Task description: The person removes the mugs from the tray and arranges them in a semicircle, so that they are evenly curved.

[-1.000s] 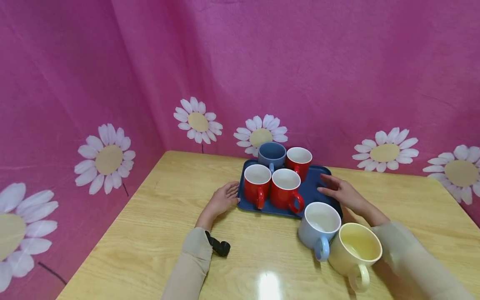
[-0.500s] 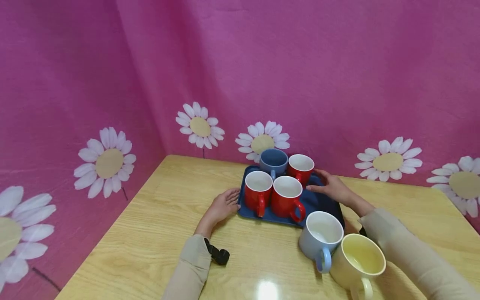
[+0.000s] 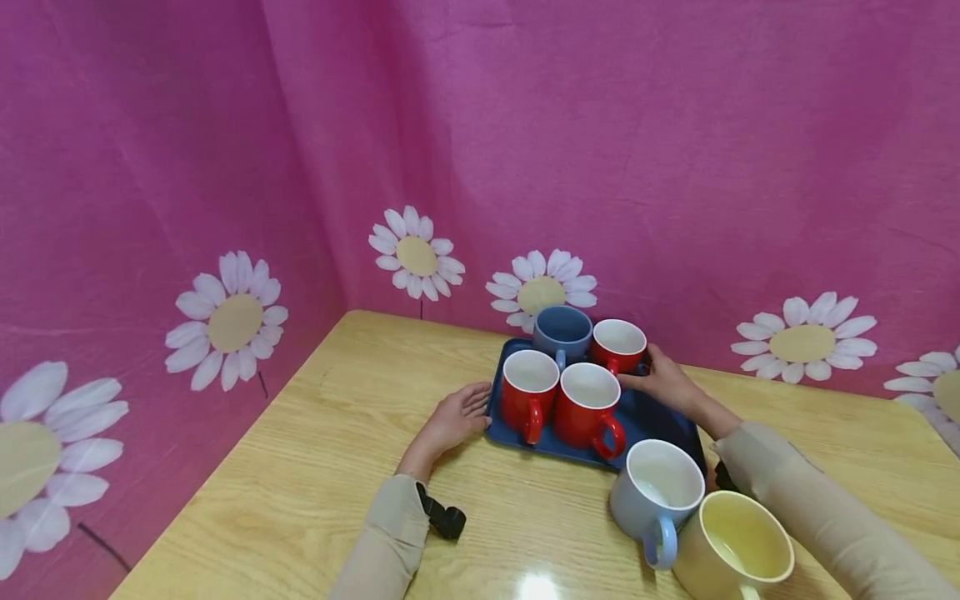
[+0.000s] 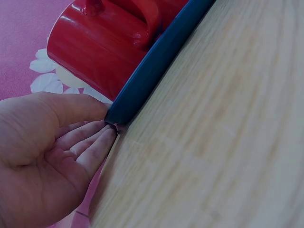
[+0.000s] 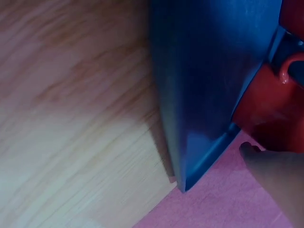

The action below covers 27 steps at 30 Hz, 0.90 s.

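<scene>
On a dark blue tray (image 3: 654, 417) stand a blue mug (image 3: 562, 327) at the back left, a red mug (image 3: 618, 342) to its right, and two more red mugs in front, the left one (image 3: 525, 408) and the right one (image 3: 581, 417). My left hand (image 3: 456, 418) pinches the tray's left edge, thumb at the rim and fingers under it, as the left wrist view shows. My right hand (image 3: 671, 383) reaches over the tray's back right part, fingers and thumb spread at the side of the back red mug. In the right wrist view one fingertip (image 5: 246, 149) shows beside a red mug.
In front of the tray's right corner stands a light blue mug (image 3: 648, 492), with a yellow mug (image 3: 727, 550) close to its right, near my right forearm. The wooden table (image 3: 300, 467) ends at a pink curtain (image 3: 660, 167) with daisies behind the tray.
My right hand has moved left from the tray's right edge to the back red mug. My left hand stays at the tray's left edge. The head view has shifted slightly.
</scene>
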{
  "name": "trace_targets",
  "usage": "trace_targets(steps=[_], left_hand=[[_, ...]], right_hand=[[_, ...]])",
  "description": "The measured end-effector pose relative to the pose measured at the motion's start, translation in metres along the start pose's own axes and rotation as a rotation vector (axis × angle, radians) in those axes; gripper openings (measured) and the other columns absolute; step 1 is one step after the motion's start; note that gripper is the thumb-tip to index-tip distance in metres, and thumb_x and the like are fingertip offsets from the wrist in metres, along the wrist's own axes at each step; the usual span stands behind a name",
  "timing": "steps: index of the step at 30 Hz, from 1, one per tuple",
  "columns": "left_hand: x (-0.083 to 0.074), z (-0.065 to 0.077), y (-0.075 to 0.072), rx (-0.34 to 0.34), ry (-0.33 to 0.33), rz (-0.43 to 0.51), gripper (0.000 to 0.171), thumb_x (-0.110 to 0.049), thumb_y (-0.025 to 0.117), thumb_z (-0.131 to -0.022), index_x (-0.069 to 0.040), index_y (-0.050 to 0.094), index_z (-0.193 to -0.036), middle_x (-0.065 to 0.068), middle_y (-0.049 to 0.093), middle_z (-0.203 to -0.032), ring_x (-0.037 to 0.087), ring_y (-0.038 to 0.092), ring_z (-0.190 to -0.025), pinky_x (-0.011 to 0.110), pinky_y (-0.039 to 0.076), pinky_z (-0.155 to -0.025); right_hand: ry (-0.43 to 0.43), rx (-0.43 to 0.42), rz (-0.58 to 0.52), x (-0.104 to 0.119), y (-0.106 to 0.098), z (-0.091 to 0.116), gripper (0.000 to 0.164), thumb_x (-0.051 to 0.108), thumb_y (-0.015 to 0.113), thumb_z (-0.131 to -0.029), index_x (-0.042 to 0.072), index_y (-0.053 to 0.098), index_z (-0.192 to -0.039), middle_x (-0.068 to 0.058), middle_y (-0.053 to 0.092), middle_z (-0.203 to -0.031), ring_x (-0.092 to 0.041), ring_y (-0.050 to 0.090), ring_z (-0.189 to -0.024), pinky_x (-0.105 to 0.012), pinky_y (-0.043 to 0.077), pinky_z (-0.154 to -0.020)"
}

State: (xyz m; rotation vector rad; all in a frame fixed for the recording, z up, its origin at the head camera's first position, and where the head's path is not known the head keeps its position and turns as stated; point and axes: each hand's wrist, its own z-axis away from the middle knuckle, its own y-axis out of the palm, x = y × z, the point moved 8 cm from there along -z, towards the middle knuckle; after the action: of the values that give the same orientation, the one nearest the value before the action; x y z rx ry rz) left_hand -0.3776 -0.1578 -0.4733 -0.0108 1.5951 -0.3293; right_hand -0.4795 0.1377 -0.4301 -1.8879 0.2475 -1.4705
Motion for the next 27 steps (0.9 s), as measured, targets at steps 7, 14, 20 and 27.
trace_targets(steps=[7,14,20,27], left_hand=[[0.000,-0.001,0.002,-0.006,-0.014,-0.020,0.060,0.011,0.055,-0.089,0.010,0.034,-0.146,0.030,0.040,-0.150,0.042,0.041,-0.140,0.047,0.037,-0.117],[0.000,-0.002,0.001,-0.017,-0.030,-0.012,0.060,0.010,0.055,-0.090,0.008,0.035,-0.146,0.028,0.041,-0.150,0.040,0.042,-0.140,0.047,0.037,-0.117],[-0.002,-0.002,0.000,-0.014,-0.013,0.006,0.061,0.011,0.055,-0.089,0.010,0.034,-0.146,0.030,0.040,-0.150,0.041,0.041,-0.140,0.047,0.037,-0.117],[0.002,-0.002,0.000,-0.013,-0.036,-0.009,0.061,0.010,0.055,-0.089,0.008,0.034,-0.147,0.028,0.041,-0.150,0.040,0.041,-0.140,0.047,0.037,-0.117]], right_hand=[[0.005,-0.081,0.073,-0.001,-0.002,-0.002,0.069,0.017,0.067,-0.092,-0.010,0.030,-0.143,-0.035,0.046,-0.138,-0.051,0.051,-0.123,-0.058,0.047,-0.103],[-0.049,-0.061,0.100,-0.001,-0.006,-0.003,0.066,0.018,0.067,-0.092,-0.009,0.033,-0.142,-0.034,0.049,-0.136,-0.049,0.054,-0.119,-0.057,0.051,-0.099],[-0.106,-0.015,0.153,-0.002,-0.012,-0.004,0.062,0.017,0.068,-0.092,-0.011,0.037,-0.138,-0.034,0.054,-0.130,-0.047,0.057,-0.113,-0.056,0.053,-0.097],[-0.160,0.072,0.114,-0.007,-0.015,-0.004,0.066,0.014,0.067,-0.092,-0.012,0.034,-0.143,-0.035,0.050,-0.137,-0.053,0.052,-0.124,-0.060,0.043,-0.104]])
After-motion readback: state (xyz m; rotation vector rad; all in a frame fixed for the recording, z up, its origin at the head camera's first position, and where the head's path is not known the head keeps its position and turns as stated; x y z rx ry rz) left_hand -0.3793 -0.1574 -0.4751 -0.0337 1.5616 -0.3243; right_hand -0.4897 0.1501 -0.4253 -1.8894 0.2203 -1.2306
